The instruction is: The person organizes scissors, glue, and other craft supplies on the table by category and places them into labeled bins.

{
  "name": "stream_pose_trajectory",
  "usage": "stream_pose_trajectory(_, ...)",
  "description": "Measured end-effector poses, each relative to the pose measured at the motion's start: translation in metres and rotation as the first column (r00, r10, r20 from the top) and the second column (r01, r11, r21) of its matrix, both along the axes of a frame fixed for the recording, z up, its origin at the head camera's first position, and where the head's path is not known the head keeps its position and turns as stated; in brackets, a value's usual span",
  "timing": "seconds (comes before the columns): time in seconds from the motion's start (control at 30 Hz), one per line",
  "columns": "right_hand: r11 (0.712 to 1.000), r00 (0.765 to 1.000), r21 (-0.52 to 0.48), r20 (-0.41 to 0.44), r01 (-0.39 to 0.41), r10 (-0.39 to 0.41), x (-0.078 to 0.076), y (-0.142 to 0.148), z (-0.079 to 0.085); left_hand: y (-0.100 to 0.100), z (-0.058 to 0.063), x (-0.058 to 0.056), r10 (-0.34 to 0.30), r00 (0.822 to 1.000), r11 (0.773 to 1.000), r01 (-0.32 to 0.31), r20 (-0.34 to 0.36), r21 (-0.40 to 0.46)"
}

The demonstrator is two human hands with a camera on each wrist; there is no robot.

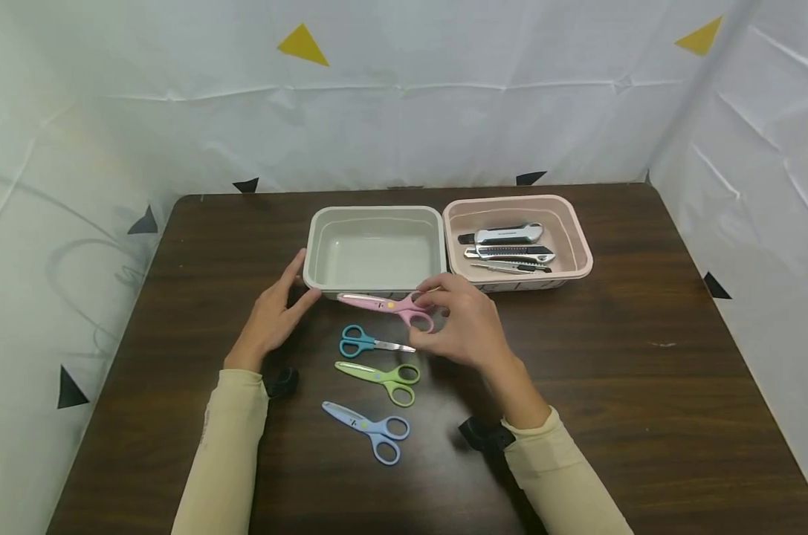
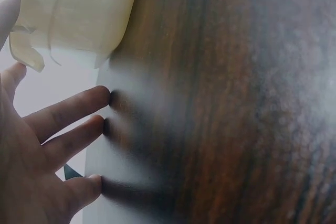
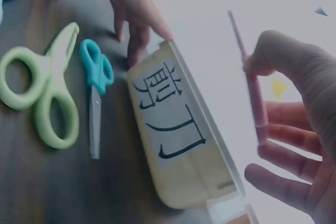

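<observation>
My right hand (image 1: 467,321) pinches pink scissors (image 1: 385,305) by the handle loops between thumb and fingers. In the head view they lie along the front rim of an empty pale grey-green bin (image 1: 377,211); the right wrist view shows them edge-on, above the bin. My left hand (image 1: 270,323) is spread at that bin's front left corner, thumb and index finger at its side, other fingertips on the table. Below, in a column, lie teal scissors (image 1: 358,342), light green scissors (image 1: 380,375) and light blue scissors (image 1: 366,426).
A pink bin (image 1: 580,256) stands close to the right of the pale one, holding several cutter knives (image 1: 511,253). The pale bin bears a label with dark characters (image 3: 173,119) on its front. White sheeting (image 1: 404,141) encloses the dark wooden table (image 1: 644,371) behind and at both sides.
</observation>
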State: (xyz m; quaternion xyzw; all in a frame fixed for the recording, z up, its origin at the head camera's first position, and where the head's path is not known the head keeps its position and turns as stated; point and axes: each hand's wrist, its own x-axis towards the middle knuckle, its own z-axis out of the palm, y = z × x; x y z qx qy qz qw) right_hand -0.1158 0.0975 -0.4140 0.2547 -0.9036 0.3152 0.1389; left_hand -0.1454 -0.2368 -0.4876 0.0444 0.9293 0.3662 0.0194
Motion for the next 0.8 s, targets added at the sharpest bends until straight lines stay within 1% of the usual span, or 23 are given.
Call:
stream_pose_trajectory(0.07,1.0,1.0,-0.028,-0.011,0.006,-0.006,-0.007,-0.004,0.003,0.0,0.001,0.001,0.001,1.0,1.0,-0.001,0.006,-0.001)
stream_pose_trajectory(0.13,0.999,1.0,-0.044,0.002,0.013,-0.012,-0.015,-0.007,0.006,0.0,0.001,0.001,0.003,1.0,1.0,-0.002,0.011,-0.003)
stream_pose_trajectory(0.33,0.999,0.994,-0.04,0.103,0.036,-0.032,-0.045,-0.017,0.01,-0.002,0.0,0.001,-0.001,1.0,1.0,0.001,-0.002,0.002)
stream_pose_trajectory(0.47,0.999,0.988,0.011,0.143,0.053,-0.054,-0.067,-0.024,0.01,-0.002,0.0,0.0,-0.004,1.0,1.0,0.004,-0.009,0.004)
stream_pose_trajectory(0.6,0.996,0.99,0.079,0.13,0.049,-0.059,-0.088,-0.032,0.007,-0.001,0.001,0.0,-0.003,1.0,1.0,0.003,-0.004,0.005)
stream_pose_trajectory(0.7,0.99,0.99,0.136,0.126,0.047,-0.065,-0.101,-0.036,0.003,0.0,0.003,0.001,-0.003,1.0,1.0,0.003,0.002,0.004)
stream_pose_trajectory(0.8,0.977,0.984,0.205,0.154,0.058,-0.091,-0.11,-0.041,0.0,0.0,0.004,0.002,-0.006,1.0,1.0,0.006,0.003,0.003)
